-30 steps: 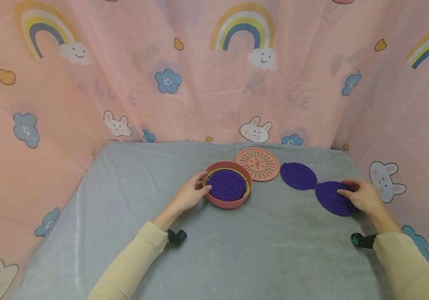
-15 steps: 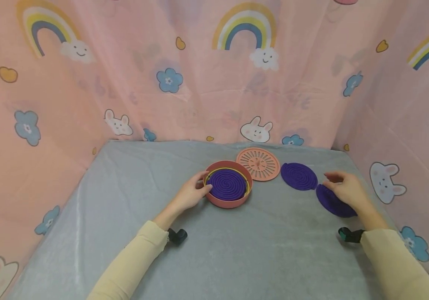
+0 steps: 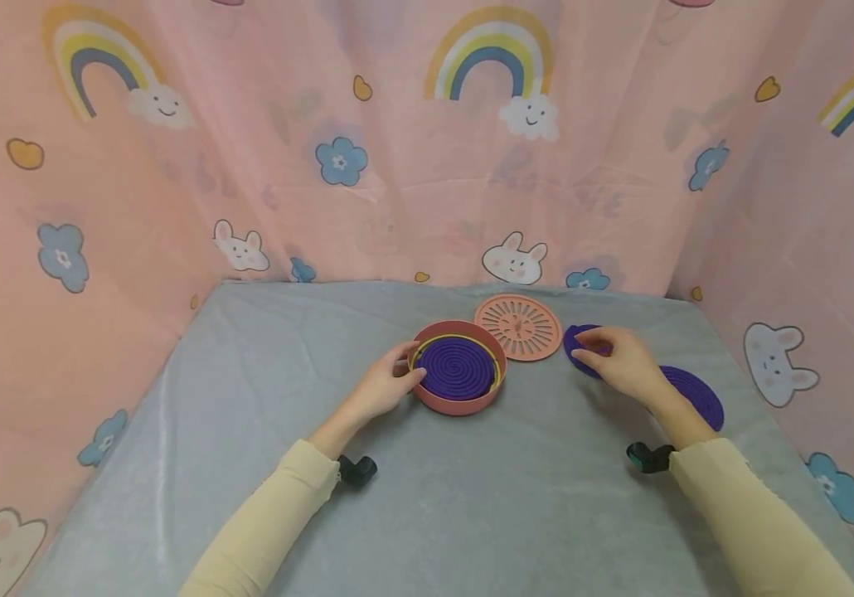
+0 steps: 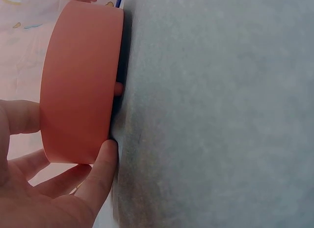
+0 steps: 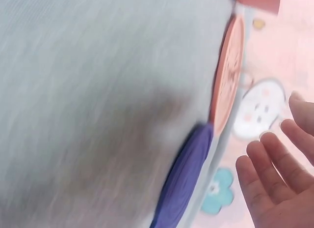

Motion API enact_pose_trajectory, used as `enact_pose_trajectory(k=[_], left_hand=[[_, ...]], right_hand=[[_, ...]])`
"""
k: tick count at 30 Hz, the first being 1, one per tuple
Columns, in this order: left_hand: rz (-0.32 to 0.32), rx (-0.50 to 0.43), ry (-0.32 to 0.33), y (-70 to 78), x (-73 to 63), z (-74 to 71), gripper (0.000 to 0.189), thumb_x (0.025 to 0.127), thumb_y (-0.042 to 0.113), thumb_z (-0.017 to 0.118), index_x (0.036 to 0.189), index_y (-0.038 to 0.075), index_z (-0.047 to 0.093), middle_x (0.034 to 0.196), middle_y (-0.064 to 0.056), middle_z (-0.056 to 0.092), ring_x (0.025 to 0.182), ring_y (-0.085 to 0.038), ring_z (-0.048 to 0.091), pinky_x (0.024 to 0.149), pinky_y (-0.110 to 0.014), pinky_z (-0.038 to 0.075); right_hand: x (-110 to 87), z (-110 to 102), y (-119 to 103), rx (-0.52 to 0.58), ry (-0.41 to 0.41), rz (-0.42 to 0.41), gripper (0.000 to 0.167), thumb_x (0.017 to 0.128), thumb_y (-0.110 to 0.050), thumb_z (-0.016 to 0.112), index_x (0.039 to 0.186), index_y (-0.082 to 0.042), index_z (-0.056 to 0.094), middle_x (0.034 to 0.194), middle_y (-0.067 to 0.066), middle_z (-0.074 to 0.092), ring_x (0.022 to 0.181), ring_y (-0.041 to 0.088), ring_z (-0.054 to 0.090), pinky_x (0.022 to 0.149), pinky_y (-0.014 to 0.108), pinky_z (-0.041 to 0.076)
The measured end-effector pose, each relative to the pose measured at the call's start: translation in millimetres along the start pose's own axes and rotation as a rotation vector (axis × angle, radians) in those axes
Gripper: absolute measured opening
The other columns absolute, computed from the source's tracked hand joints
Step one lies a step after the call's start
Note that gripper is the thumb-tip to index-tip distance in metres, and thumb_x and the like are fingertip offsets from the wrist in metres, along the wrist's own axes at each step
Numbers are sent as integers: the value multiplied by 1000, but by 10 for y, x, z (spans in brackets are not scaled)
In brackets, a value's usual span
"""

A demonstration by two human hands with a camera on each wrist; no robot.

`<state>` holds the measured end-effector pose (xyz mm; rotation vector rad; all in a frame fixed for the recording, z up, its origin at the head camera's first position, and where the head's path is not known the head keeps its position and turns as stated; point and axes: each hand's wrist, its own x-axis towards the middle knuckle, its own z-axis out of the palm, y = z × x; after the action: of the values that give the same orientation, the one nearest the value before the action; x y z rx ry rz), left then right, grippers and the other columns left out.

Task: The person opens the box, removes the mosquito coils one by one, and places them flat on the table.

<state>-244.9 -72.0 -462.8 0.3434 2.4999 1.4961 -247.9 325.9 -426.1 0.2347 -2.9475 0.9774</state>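
Observation:
A round terracotta-pink box stands on the cloth, holding a purple spiral coil disc with a yellow ring around it. My left hand grips its left side, thumb at the rim; in the left wrist view the fingers spread along the box wall. My right hand hovers over a second purple spiral disc, partly hiding it. Its fingers are loosely bent with nothing between them. Behind the right wrist lies a third purple spiral disc.
A peach slotted round lid lies behind and to the right of the box, close to its rim. Grey cloth covers the table. Pink printed curtains rise along its back and sides.
My right hand has left the rightmost purple disc and moved left, over the middle purple disc. The left hand keeps its grip on the box, which stays in place.

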Motion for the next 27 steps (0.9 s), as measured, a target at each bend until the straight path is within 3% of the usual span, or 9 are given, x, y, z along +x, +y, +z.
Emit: enact_pose_trajectory(k=[10, 18, 27], left_hand=[[2, 1, -8, 10, 9, 1, 57, 102, 30, 63, 155, 20, 43, 154, -12, 47, 130, -31, 56, 99, -47, 52], [11, 9, -6, -8, 23, 0, 57, 102, 29, 62, 155, 17, 43, 153, -13, 48, 131, -32, 55, 97, -45, 54], [8, 5, -7, 11, -4, -10, 58, 102, 29, 62, 155, 16, 42, 154, -13, 47, 131, -32, 55, 96, -45, 54]], right_hand=[[101, 225, -392, 49, -29, -73, 38, 101, -21, 66, 130, 4, 64, 118, 21, 64, 111, 39, 61, 96, 56, 49], [240, 404, -702, 132, -65, -132, 37, 102, -22, 65, 131, 0, 65, 127, 18, 65, 112, 35, 61, 96, 53, 51], [369, 616, -1012, 139, -90, -190, 35, 100, -20, 68, 129, -1, 67, 118, 15, 68, 111, 31, 61, 97, 50, 50]])
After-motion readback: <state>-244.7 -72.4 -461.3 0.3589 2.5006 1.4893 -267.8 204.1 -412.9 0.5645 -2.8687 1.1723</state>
